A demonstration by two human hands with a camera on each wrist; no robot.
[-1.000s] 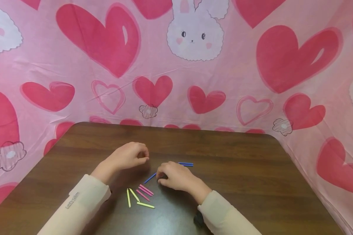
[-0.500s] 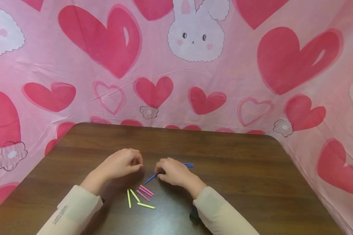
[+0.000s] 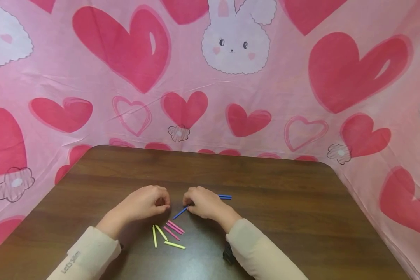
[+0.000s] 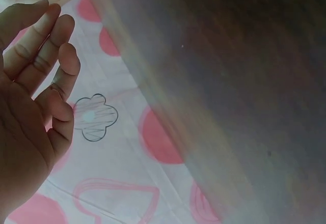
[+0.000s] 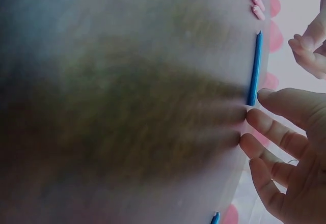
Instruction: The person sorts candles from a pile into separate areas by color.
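In the head view, three slim blue sticks lie mid-table. The nearest blue stick (image 3: 180,212), with a narrow nub at one end, slants toward my right hand (image 3: 207,205). Its far end sits between my right thumb and index finger, which pinch it; the right wrist view shows this blue stick (image 5: 255,66) along the tabletop. Beyond the hand, two blue sticks (image 3: 225,197) lie side by side, partly covered. My left hand (image 3: 145,201) hovers loosely curled to the left, holding nothing; the left wrist view shows its bent fingers (image 4: 65,66).
Three pink sticks (image 3: 174,228) lie in front of the hands, two of them together. Three yellow sticks (image 3: 161,233) are spread nearer the front. The dark wooden table (image 3: 283,217) meets a pink heart-print cloth (image 3: 213,85) at its back and sides.
My left hand has come down and nearer to me. The right hand has shifted slightly left and away from me. The sticks lie almost as before.
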